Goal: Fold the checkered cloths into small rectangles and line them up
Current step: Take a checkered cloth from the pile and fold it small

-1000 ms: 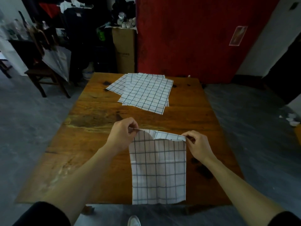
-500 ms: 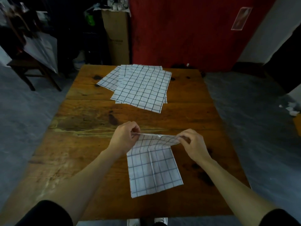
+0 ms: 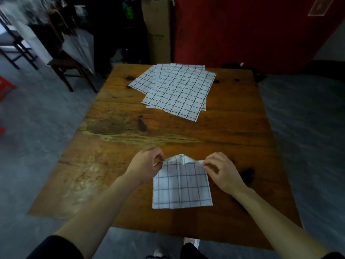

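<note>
Folded checkered cloth (image 3: 182, 186): white, thin dark grid, near-square, flat on near part of wooden bench (image 3: 115, 165), far edge puckered up. Stack of unfolded checkered cloths (image 3: 175, 88) at far end, well apart, fanned, overlapping. Bench planks worn, knotted. Chair (image 3: 69, 66) and cardboard box (image 3: 156, 30) beyond. Your left hand (image 3: 146, 166) pinches far-left corner; your right hand (image 3: 222, 170) pinches far-right corner, grip clamped both sides.

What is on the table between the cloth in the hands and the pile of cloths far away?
Nothing: the head view shows bare wooden table between the held cloth and the pile.
</note>
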The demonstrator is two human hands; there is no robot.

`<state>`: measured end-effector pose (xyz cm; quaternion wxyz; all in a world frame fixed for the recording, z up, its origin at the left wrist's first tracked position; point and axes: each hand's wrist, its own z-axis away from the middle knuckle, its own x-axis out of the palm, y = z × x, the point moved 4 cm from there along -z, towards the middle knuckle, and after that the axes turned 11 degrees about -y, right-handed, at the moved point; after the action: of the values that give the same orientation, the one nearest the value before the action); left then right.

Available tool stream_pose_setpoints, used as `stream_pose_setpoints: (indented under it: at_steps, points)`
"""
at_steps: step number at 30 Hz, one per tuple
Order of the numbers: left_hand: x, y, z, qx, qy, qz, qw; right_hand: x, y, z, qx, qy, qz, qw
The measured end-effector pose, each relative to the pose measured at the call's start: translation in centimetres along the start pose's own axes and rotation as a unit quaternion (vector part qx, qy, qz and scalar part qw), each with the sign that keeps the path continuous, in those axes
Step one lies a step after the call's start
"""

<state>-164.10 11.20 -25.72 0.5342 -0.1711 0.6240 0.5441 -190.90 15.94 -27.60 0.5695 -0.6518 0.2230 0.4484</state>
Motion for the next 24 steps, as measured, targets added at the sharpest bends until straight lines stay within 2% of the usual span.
stream_pose_setpoints:
  at_steps: [6,14,24]
  points:
    - [2.3,-1.3,3.2,-0.021,-0.059,-0.049,0.997,3.0,-1.3,2.7,0.039,-0.018,0.028,0.999]
    - [5.9,-1.9,6.8,-0.022,-0.147,-0.085,0.985,6.1,-1.0,6.1,0.115,-0.089,0.053,0.988]
    - [6.7,-1.1,4.6,-0.067,-0.134,-0.082,0.985,6.6,-1.0,1.4,0.131,-0.073,0.046,0.988]
